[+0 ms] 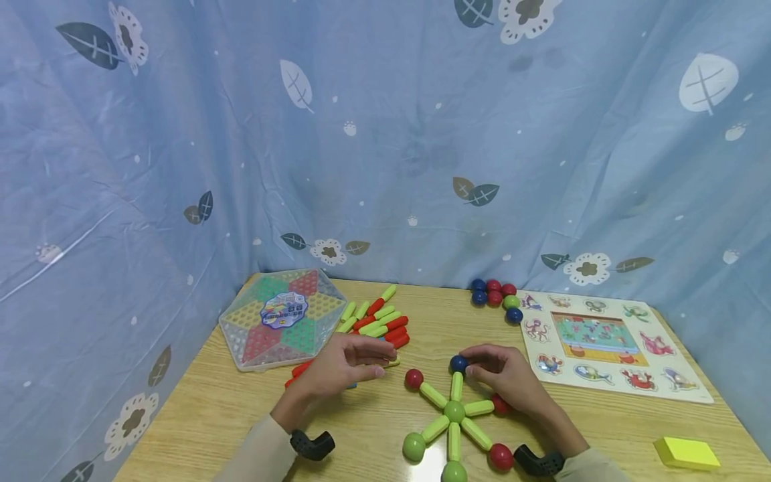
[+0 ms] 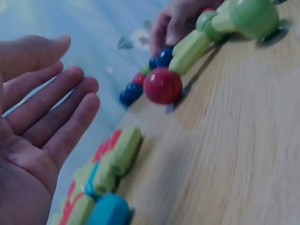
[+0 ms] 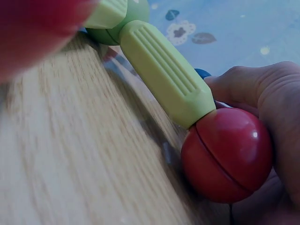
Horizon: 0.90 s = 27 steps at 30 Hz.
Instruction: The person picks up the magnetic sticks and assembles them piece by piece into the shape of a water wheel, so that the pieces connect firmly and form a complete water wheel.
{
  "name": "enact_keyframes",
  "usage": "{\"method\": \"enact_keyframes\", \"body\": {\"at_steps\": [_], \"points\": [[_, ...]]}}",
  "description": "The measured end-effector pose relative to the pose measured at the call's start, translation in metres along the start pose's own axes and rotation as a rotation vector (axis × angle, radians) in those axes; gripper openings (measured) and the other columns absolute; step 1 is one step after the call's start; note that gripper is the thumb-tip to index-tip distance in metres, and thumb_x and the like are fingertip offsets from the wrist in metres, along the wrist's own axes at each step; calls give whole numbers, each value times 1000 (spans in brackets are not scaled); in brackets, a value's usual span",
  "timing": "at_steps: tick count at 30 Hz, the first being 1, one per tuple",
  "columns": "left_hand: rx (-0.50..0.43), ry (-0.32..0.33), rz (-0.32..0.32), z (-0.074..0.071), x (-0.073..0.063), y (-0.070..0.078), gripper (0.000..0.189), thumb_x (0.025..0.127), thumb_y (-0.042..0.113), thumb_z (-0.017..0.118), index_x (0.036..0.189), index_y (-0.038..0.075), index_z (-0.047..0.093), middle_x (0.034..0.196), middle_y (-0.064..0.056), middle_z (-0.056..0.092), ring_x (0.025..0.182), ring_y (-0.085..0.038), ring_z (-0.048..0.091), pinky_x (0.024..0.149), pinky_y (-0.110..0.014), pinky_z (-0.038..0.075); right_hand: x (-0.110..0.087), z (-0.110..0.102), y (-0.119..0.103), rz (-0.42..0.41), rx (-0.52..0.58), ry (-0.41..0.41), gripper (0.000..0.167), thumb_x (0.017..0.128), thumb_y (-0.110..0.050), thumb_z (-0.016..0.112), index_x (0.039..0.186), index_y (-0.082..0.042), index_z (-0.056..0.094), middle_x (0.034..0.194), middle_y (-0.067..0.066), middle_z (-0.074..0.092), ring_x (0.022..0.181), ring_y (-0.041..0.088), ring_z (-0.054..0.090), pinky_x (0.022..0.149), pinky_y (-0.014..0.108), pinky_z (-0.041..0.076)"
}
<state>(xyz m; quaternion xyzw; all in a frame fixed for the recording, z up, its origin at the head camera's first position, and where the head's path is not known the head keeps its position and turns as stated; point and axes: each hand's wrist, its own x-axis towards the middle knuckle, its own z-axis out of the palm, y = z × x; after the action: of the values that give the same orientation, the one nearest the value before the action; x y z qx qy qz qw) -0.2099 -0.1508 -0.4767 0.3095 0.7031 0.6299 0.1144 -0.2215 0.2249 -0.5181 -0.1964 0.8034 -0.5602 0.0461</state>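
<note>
Green ball [image 1: 454,471] nearest; blue ball [image 1: 458,363] pinched at the far stick [image 1: 456,386]

Head view: Six sticks radiate from a green hub [image 1: 454,412] on the table [image 1: 193,435]; five outer ends carry red or green balls. Right hand [image 1: 504,376] pinches the blue ball at the sixth; joined or merely touching, cannot tell. Left hand [image 1: 345,365] is relaxed beside the loose sticks [image 1: 385,325], holding nothing. Judged step: capping that sixth stick. Best pushed straight along the stick, with the left hand bracing the hub against sliding.
Containers: the game board [image 1: 262,345] appears wrapped in clear plastic, with a label on its dimpled face. The puzzle board [image 1: 660,385] carries sea-animal pictures around a central scene; loose pieces or printed, cannot tell.

Left wrist view: Palm exposed, fingers extended, nothing in them. Loose sticks lie near.

Right wrist view: One red ball [image 3: 227,154] sits on its stick just beside the right hand; contact unclear. A sliver of blue shows past the hand. Advisable: keep the knuckles from nudging that red ball.
</note>
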Motion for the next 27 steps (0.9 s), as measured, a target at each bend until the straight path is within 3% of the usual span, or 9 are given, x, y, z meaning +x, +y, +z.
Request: {"method": "enact_keyframes", "body": {"at_steps": [3, 5, 10, 14, 16, 18, 21, 25, 27], "points": [[-20, -1, -18, -7, -1, -10, 40, 101, 4, 76, 140, -4, 70, 138, -31, 70, 129, -55, 67, 104, -36, 62, -1, 1, 0, -7, 4, 8, 25, 101, -8, 78, 126, -5, 79, 122, 16, 80, 103, 8, 76, 88, 22, 62], [80, 29, -34, -7, 1, -14, 40, 101, 7, 78, 139, -1, 72, 137, -26, 73, 128, -48, 70, 105, -35, 61, -2, 2, -1, -11, 7, 13, 25, 101, -8, 78, 125, -5, 79, 122, 16, 80, 103, 8, 77, 88, 22, 62], [562, 114, -14, 6, 11, -16, 33, 98, 8, 82, 131, 6, 79, 126, -8, 81, 118, -26, 77, 102, -40, 62, -2, 3, -2, -7, 3, 19, 24, 101, -9, 78, 125, -6, 79, 122, 15, 80, 104, 9, 77, 88, 21, 62], [976, 63, 97, 21, 19, -13, 19, 98, 5, 80, 117, 8, 81, 112, -2, 82, 110, -22, 74, 99, -39, 62, -1, 4, -1, -4, -4, 11, 24, 101, -12, 79, 125, -8, 79, 121, 14, 80, 103, 8, 76, 89, 22, 62], [1110, 27, 141, 27, 22, -12, 11, 100, 4, 77, 109, 10, 80, 104, -1, 80, 104, -21, 71, 95, -36, 61, 0, 4, 0, -6, -7, 7, 24, 101, -12, 79, 125, -9, 79, 122, 13, 80, 103, 8, 76, 89, 22, 62], [1156, 29, 148, 32, 24, -12, 9, 101, 4, 76, 105, 12, 79, 101, 1, 79, 102, -20, 69, 94, -34, 61, 1, 4, 0, -11, -6, 6, 24, 101, -12, 79, 125, -9, 79, 122, 13, 80, 105, 9, 76, 90, 22, 62], [973, 142, 58, 40, 27, -9, 14, 100, 4, 78, 113, 9, 82, 108, -1, 81, 104, -19, 74, 94, -35, 62, 1, 4, 0, -19, -14, 6, 24, 102, -12, 79, 125, -10, 79, 123, 12, 80, 107, 11, 77, 90, 22, 61], [438, 340, -91, 55, 37, -5, 26, 101, 8, 79, 127, 6, 80, 118, -4, 81, 106, -20, 77, 90, -30, 64, 0, 3, -2, -24, -24, 21, 23, 101, -11, 79, 124, -9, 80, 121, 13, 80, 105, 11, 77, 89, 21, 61], [233, 388, -135, 63, 42, -6, 27, 101, 11, 78, 128, 6, 79, 120, -6, 80, 104, -21, 76, 87, -25, 62, 0, 3, -2, -24, -22, 26, 22, 101, -10, 78, 124, -9, 80, 120, 13, 80, 104, 10, 76, 89, 21, 61]]}}
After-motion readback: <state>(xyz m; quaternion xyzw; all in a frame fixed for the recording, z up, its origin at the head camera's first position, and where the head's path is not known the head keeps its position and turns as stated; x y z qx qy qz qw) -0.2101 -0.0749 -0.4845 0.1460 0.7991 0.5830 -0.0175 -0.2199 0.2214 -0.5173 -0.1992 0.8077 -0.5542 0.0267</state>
